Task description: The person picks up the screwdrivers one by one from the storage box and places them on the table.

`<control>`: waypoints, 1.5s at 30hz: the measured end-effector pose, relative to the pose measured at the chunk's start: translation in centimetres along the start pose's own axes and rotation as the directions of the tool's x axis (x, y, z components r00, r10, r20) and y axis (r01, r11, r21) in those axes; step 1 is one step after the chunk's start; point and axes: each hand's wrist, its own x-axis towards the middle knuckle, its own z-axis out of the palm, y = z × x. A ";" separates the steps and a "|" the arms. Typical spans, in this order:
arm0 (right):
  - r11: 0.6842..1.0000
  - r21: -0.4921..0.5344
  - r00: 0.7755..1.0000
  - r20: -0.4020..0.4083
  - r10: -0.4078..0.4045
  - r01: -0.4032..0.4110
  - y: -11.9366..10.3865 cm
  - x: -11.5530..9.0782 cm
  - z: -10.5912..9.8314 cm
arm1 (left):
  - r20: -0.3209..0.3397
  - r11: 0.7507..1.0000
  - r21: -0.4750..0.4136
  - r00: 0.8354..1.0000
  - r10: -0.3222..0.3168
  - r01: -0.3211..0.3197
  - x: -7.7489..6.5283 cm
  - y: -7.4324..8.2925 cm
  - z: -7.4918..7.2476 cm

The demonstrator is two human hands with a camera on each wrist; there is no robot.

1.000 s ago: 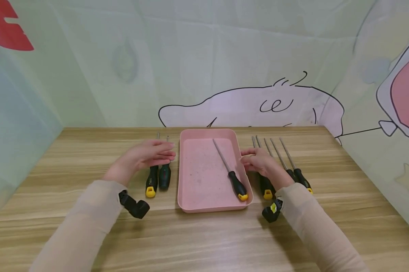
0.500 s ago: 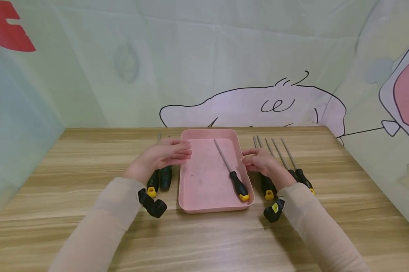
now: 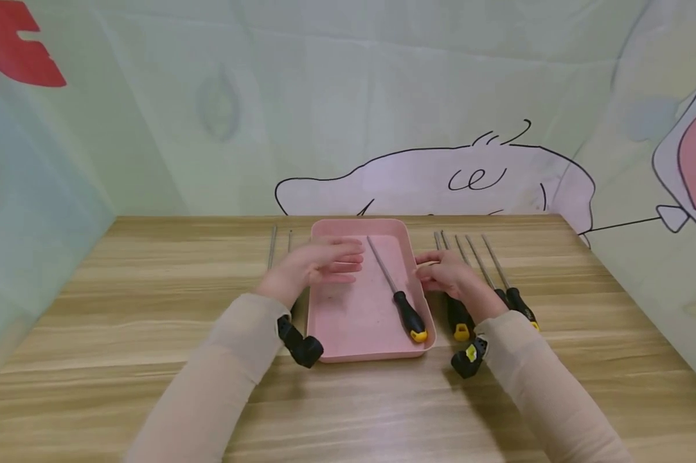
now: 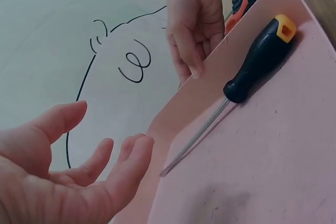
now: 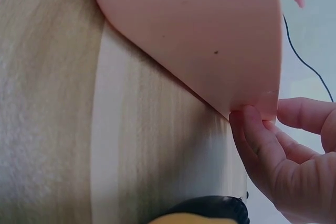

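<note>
A pink rectangular tray [image 3: 348,331] lies on the wooden table. Inside, near its right wall, is a screwdriver [image 3: 409,315] with a black handle and yellow end. My left hand [image 3: 319,262] hovers over the tray's left half, fingers spread and holding nothing; in the left wrist view its fingers [image 4: 128,166] are apart from the screwdriver tip. My right hand [image 3: 448,275] touches the tray's right wall from outside. In the right wrist view the fingertips [image 5: 252,116] press against that outer wall, with the thumb by the rim.
Several screwdrivers [image 3: 459,319] lie to the right of the tray, partly under the right hand. Left of it two screwdriver shafts [image 3: 273,244] show, their handles mostly hidden by the left arm. A printed cloth backdrop [image 3: 324,116] stands behind the table.
My left hand has moved right, from above the left-side screwdrivers to over the tray. The right hand stays at the tray's right wall; the tray and its screwdriver keep their places.
</note>
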 end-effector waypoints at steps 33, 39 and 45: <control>1.000 0.009 0.999 -0.026 -0.021 0.021 0.1 0.0 0.2 | -0.058 0.990 0.122 0.996 -0.070 0.076 2.6 -4.1 5.0; 1.000 0.009 0.999 -0.034 -0.012 0.012 0.1 0.0 0.2 | -0.037 0.988 0.138 0.997 -0.062 0.066 3.0 -4.4 5.6; 1.000 0.007 0.999 -0.032 -0.018 0.019 0.0 -0.1 0.2 | -0.008 0.974 0.227 1.000 0.024 -0.021 3.0 -4.8 6.3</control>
